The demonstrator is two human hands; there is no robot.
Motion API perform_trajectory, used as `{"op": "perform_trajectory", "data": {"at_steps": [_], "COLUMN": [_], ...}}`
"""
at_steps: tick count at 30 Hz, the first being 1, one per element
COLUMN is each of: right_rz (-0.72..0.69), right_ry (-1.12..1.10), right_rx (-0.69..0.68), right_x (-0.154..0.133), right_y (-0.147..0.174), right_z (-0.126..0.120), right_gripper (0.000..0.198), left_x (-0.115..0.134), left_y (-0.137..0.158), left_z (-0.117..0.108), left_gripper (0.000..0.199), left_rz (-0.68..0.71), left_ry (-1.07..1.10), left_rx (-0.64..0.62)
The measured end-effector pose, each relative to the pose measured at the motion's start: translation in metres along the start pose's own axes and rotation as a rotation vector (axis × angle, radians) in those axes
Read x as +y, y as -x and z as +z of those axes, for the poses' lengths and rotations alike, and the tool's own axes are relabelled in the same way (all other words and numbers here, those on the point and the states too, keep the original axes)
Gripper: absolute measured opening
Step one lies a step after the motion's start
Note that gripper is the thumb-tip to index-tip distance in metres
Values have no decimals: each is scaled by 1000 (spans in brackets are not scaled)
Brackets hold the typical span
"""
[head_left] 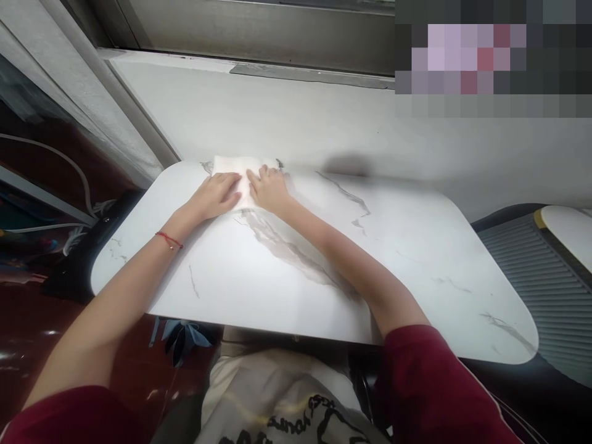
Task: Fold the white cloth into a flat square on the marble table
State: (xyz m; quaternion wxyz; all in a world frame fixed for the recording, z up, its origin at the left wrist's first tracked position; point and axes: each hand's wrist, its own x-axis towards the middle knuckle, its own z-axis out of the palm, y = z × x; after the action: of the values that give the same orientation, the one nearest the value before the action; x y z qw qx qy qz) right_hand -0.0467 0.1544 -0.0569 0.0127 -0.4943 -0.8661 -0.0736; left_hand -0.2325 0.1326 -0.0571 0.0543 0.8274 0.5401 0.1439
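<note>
A small white sheet (230, 165) lies flat near the far edge of the marbled white table (277, 302), left of the middle; it looks like a tissue or thin cloth, but I cannot tell which. My left hand (218, 194) rests on its left part, fingers stretched toward the right. On its right side lies my right hand (271, 188), fingers spread and pointing up and left. Both hands press on the sheet with flattened fingers, and neither is wrapped around anything. Parts of the sheet are hidden beneath them.
A white wall (287, 123) rises right behind the table, under a metal window frame (259, 28). White cables (46, 143) hang at the left. A grey ribbed surface (531, 265) and another white tabletop (568, 231) stand at the right. Blue folded material (197, 336) shows below the front edge.
</note>
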Motion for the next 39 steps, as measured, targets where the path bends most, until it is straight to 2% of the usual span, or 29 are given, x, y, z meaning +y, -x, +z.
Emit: {"op": "perform_trajectory", "data": {"at_steps": [4,6,8,10,15,17,19,22,25,28,32,35,39], "right_rz": [-46,-78,-111,-132,-228,-241,-278,-324,-280,-210,-79,15,112], "right_ry": [29,59,108,179,371,413,394,315,337,361,239,184,139], "right_rx": [-14,-25,-32,-34,65,93,123,153,139,79,-27,-113,-166], "right_x": [-5,-11,-18,-26,-50,-57,-58,-52,-42,-27,-2,20,52], "right_y": [23,45,73,107,188,208,218,216,203,185,157,137,114], "right_z": [-8,-14,-19,-23,-21,-18,-16,-18,-21,-23,-23,-25,-23], "right_gripper": [58,58,57,57,52,51,49,50,60,59,54,53,52], "left_x": [1,5,13,27,73,86,93,94,94,99,110,113,114], "left_y": [0,2,5,10,24,27,27,22,14,1,-25,-53,-91], "left_z": [-9,-14,-20,-30,-49,-48,-43,-38,-41,-43,-36,-23,4], "left_gripper": [49,40,35,35,32,30,30,32,30,30,44,58,60], "left_rz": [12,7,4,28,152,141,106,50,37,50,32,37,86], "left_ry": [102,200,305,389,497,524,537,548,482,294,130,85,41], "left_rx": [37,-2,-123,-300,-743,-853,-910,-959,-985,-892,-811,-779,-612]}}
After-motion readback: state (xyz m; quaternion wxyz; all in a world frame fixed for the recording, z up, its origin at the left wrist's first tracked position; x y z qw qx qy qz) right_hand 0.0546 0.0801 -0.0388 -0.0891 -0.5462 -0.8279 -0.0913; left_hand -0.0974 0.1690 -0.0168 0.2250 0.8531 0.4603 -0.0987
